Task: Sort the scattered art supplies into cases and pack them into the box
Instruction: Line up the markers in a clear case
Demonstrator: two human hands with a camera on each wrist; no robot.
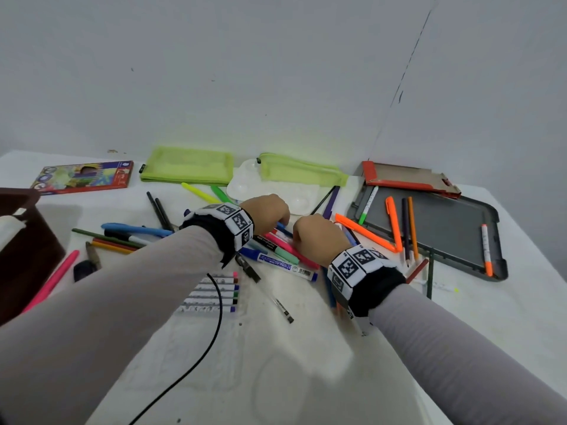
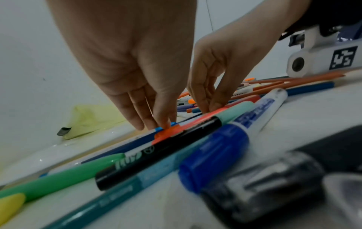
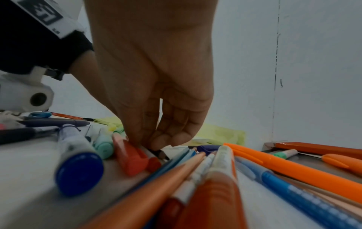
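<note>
Reaching in from the near edge of the white table [image 1: 306,348], both grey-sleeved arms meet over the pen pile [image 1: 285,250] at mid-table; that pile serves as landmark.

Nearest the person, short of the pile: a black cable [image 1: 211,332], a row of thin markers with coloured caps [image 1: 211,294], a clear pen with black tip [image 1: 277,303].

In the pile: blue-capped whiteboard marker [image 2: 235,139] on the near side, black marker [image 2: 162,152] behind it, mint pen [image 2: 235,110] and a pink-red pen [image 2: 168,133] on top.

Left hand [image 2: 125,62]: fingers [image 2: 135,114] straight, pointing down, tips touching the pink-red pen and a blue one under it. Not clamped on anything I can see.

Right hand [image 3: 152,86]: fingers curled, tips [image 3: 158,142] pinched together down among the pens beside the red cap [image 3: 133,159]. Which pen it pinches, I cannot tell.

Right of the pile: grey case lid [image 1: 445,228] lying flat, orange pens [image 1: 394,222] and pencils on it, a red-edged cardboard sleeve [image 1: 408,179] beyond.

Left of the pile: blue pen [image 1: 135,228], coloured pencils [image 1: 113,243], pink pen [image 1: 52,280], dark brown box [image 1: 21,250] at the table's edge.

Beyond the pile: white paint palette [image 1: 245,185], two lime mesh pouches [image 1: 187,168], a coloured pencil packet [image 1: 82,176], then the wall.
</note>
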